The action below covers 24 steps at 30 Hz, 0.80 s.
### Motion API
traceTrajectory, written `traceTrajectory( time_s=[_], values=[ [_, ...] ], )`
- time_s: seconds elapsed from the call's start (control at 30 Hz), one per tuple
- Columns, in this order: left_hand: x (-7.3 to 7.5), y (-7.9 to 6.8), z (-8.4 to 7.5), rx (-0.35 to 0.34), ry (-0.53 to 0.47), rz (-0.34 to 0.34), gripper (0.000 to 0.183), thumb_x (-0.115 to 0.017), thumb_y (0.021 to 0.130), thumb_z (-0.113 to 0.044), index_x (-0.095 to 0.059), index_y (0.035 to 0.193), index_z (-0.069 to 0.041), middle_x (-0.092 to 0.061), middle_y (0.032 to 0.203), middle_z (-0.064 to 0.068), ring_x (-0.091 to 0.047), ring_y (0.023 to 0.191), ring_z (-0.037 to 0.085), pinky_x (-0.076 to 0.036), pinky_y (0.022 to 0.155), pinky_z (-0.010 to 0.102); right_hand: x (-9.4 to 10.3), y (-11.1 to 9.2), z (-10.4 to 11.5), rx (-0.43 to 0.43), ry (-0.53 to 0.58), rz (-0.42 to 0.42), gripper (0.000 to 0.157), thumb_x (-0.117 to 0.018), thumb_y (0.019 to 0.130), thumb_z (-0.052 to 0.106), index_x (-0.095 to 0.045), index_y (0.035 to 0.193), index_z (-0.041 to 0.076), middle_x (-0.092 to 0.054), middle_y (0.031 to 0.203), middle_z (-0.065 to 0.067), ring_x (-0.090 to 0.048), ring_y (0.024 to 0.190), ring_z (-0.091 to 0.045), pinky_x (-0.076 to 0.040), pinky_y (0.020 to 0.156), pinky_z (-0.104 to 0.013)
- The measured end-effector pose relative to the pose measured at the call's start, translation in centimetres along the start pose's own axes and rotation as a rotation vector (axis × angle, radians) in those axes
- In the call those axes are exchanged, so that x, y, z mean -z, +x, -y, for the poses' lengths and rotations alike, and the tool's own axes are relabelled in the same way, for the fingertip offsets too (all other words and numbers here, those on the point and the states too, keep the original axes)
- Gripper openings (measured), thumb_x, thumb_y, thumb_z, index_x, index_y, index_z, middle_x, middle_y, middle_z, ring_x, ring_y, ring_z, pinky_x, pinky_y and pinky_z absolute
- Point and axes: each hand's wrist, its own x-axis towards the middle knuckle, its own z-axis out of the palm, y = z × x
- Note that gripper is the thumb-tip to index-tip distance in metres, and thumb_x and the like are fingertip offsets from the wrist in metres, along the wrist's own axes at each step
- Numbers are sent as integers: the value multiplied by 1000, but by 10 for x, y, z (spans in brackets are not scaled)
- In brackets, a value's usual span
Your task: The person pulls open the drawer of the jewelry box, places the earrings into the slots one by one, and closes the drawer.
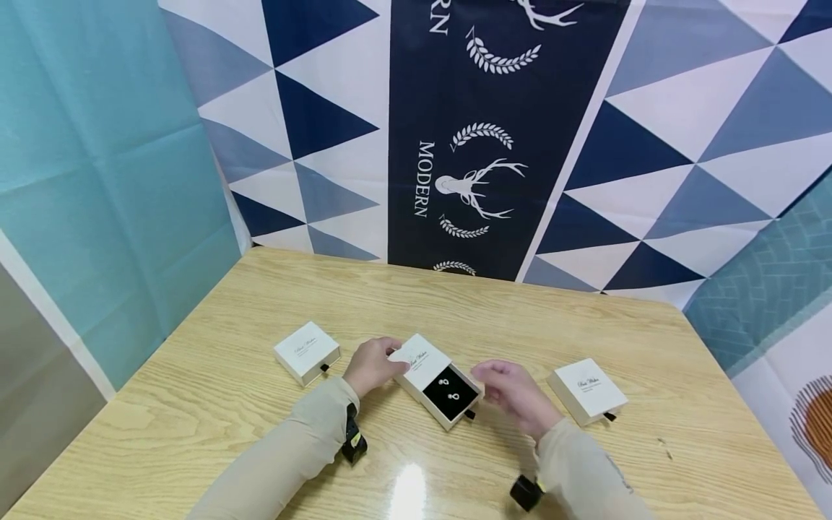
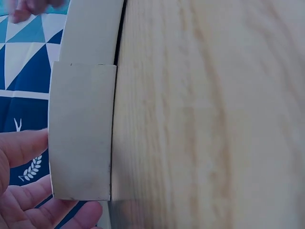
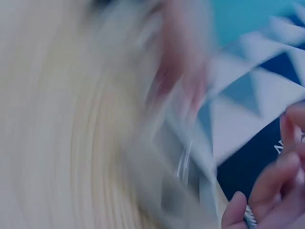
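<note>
A white drawer-style jewelry box [image 1: 422,365] lies on the table with its drawer pulled partly out. On the drawer's black insert [image 1: 443,402] sit two small silvery earrings [image 1: 453,396]. My left hand [image 1: 375,367] grips the box's sleeve at its far left end, thumb on one side and fingers on the other; the left wrist view shows the plain side of the sleeve [image 2: 82,133] between them. Just beyond the drawer's right edge is my right hand [image 1: 513,390], its fingers loosely bent. Nothing shows in that hand in the blurred right wrist view.
Two closed white boxes with black pull tabs stand on the wooden table [image 1: 260,433]: one box [image 1: 307,352] at left, another box [image 1: 588,390] at right. A patterned cloth [image 1: 325,130] hangs behind the table, and a teal cloth [image 1: 104,159] hangs at left.
</note>
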Motion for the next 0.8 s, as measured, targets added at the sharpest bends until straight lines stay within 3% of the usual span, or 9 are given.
traceTrajectory(
  time_s=[0.1, 0.27, 0.47, 0.63, 0.8],
  values=[
    [1, 0, 2, 10, -20, -12, 41, -72, 84, -20, -64, 119, 0, -65, 111, 17, -60, 104, 32, -48, 88, 45, 6, -10, 1, -97, 304, 46, 20, -51, 95, 9, -64, 84, 19, -44, 60, 11, -39, 54, -3, -40, 62, -21],
    [2, 1, 3, 33, -68, -3, 41, -71, 85, -22, -64, 118, -1, -65, 111, 15, -60, 102, 30, -49, 85, 42, 6, -25, -5, -201, 446, 129, 6, -53, 96, 15, -58, 98, 15, -42, 58, 12, -41, 53, 0, -46, 59, -18],
    [4, 3, 4, 55, -115, 18, 41, -73, 83, -19, -64, 118, 0, -64, 108, 13, -60, 98, 27, -51, 77, 36, -2, -32, -18, -284, 289, 57, 20, -56, 95, 19, -55, 108, 3, -41, 56, 11, -41, 50, 1, -46, 52, -16],
    [5, 3, 5, 44, -98, 19, 39, -74, 83, -18, -65, 115, 1, -65, 108, 14, -60, 99, 28, -50, 81, 39, -6, -31, -26, -336, 192, 42, 33, -60, 91, 18, -59, 112, -8, -46, 53, 10, -45, 45, 2, -50, 49, -18],
    [6, 3, 4, 40, -86, 23, 38, -74, 82, -17, -65, 114, 2, -65, 111, 17, -60, 102, 31, -49, 85, 42, -6, -28, -29, -340, 143, 70, 30, -61, 90, 17, -59, 106, -8, -50, 53, 9, -47, 45, 2, -51, 51, -20]
  ],
)
